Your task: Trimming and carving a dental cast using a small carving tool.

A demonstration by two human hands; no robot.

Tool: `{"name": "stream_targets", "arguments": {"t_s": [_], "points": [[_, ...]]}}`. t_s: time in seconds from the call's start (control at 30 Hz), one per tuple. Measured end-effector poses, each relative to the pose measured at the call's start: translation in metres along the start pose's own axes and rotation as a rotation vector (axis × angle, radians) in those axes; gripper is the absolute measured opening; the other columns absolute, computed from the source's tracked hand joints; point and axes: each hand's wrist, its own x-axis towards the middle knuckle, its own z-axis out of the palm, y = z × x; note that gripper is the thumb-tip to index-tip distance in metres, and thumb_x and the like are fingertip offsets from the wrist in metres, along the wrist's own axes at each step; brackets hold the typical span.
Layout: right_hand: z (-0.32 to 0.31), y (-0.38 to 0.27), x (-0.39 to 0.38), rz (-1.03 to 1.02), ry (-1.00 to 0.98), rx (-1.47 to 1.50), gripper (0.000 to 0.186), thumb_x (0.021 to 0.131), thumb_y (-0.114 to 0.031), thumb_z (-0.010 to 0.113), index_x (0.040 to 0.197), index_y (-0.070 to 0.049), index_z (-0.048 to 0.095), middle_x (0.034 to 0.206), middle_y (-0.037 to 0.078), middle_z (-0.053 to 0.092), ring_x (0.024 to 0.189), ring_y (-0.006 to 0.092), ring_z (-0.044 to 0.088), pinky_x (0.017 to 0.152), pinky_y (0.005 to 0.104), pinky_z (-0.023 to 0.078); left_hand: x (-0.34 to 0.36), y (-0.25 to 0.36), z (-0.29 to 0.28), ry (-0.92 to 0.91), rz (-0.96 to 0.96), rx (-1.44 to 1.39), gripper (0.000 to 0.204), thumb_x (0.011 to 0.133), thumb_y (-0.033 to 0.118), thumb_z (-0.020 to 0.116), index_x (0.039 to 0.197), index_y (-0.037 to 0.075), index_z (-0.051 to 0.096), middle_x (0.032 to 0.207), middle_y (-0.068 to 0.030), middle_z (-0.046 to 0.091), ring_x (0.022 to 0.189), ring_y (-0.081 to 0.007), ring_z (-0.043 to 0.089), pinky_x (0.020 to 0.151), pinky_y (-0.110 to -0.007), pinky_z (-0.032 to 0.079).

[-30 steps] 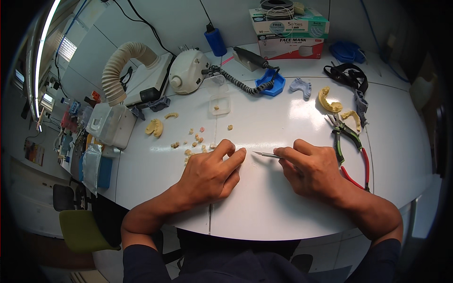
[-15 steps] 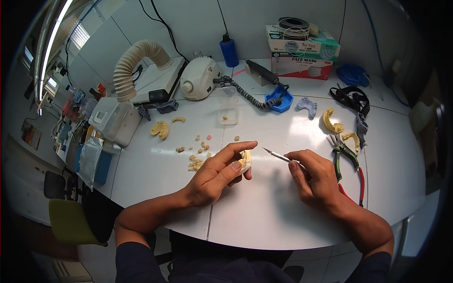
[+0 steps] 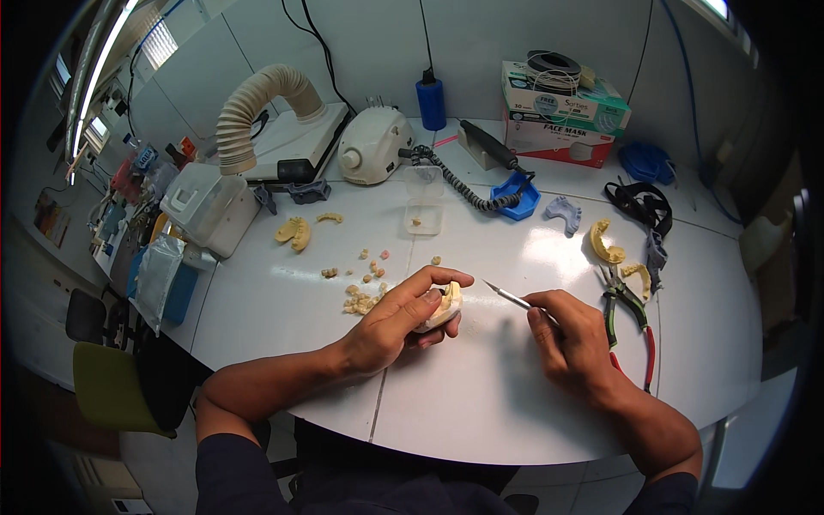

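My left hand (image 3: 388,330) is closed around a cream and white dental model (image 3: 446,307), with the index finger reaching over its top. Part of the model is hidden by the fingers. My right hand (image 3: 573,339) grips a slim silver craft knife (image 3: 511,297) like a pen. Its pointed blade is aimed toward the model and stays a short gap away from it. Just beyond my left hand lie several small tan tooth pieces (image 3: 359,300). Another small piece (image 3: 436,260) lies on its own beyond the model.
Pliers with red and green handles (image 3: 631,309) lie right of my right hand. Yellow plaster arches (image 3: 605,245) and a lavender one (image 3: 564,215) sit farther back. Behind are a clear plastic box (image 3: 423,219), a blue tray (image 3: 517,197), a white control unit (image 3: 375,146) and stacked mask boxes (image 3: 558,129).
My left index finger has bent and lowered onto the model, which now shows more. The knife stays in my right hand, its tip still apart from the model. The whole view has shifted slightly.
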Motion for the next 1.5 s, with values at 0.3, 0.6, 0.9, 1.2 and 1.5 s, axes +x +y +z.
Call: {"name": "stream_targets", "arguments": {"t_s": [0.3, 0.6, 0.9, 1.2, 1.5], "points": [[0.003, 0.003, -0.002, 0.008, -0.007, 0.005, 0.013, 0.098, -0.008, 0.068, 0.107, 0.000, 0.072, 0.088, 0.015, 0.072, 0.065, 0.0278, 0.071, 0.061, 0.0361, 0.056, -0.001, -0.004, 0.002, 0.047, -0.092, -0.128, 0.029, 0.111, 0.031, 0.058, 0.132, 0.011, 0.057, 0.082, 0.0012, 0.056, 0.072, -0.0051, 0.046, 0.063, -0.022, 0.034], [0.004, 0.004, -0.002, -0.006, 0.003, 0.004, 0.013, 0.098, -0.007, 0.068, 0.108, -0.001, 0.072, 0.087, 0.015, 0.071, 0.064, 0.0277, 0.071, 0.060, 0.0362, 0.055, -0.002, -0.003, 0.000, -0.051, -0.055, -0.188, 0.053, 0.101, 0.020, 0.060, 0.149, 0.005, 0.043, 0.095, -0.0058, 0.056, 0.075, -0.0074, 0.042, 0.068, -0.021, 0.037], [0.003, 0.002, -0.001, 0.022, -0.018, -0.001, 0.013, 0.099, -0.007, 0.068, 0.109, -0.001, 0.072, 0.088, 0.016, 0.072, 0.064, 0.0267, 0.070, 0.060, 0.0356, 0.055, -0.001, -0.004, -0.003, -0.081, -0.125, -0.489, 0.050, 0.108, 0.021, 0.038, 0.156, 0.004, 0.037, 0.102, -0.0115, 0.060, 0.076, -0.0112, 0.048, 0.071, -0.023, 0.044], [0.000, 0.002, -0.003, -0.034, 0.045, 0.108, 0.013, 0.103, -0.005, 0.059, 0.106, 0.005, 0.067, 0.078, 0.014, 0.064, 0.057, 0.0218, 0.058, 0.056, 0.0343, 0.045, 0.001, -0.006, 0.002, -0.041, -0.066, -0.376, 0.053, 0.117, 0.027, 0.035, 0.165, 0.008, 0.024, 0.113, -0.0137, 0.065, 0.094, -0.0156, 0.060, 0.079, -0.027, 0.051], [-0.002, -0.001, -0.008, -0.032, -0.118, 0.218, 0.015, 0.103, -0.003, 0.058, 0.114, 0.002, 0.050, 0.061, 0.007, 0.056, 0.046, 0.0200, 0.051, 0.049, 0.0342, 0.039, 0.001, -0.021, 0.005, -0.167, -0.142, -0.524, 0.055, 0.118, 0.032, 0.031, 0.167, 0.011, 0.020, 0.116, -0.0129, 0.063, 0.097, -0.0167, 0.063, 0.083, -0.029, 0.054]]}}
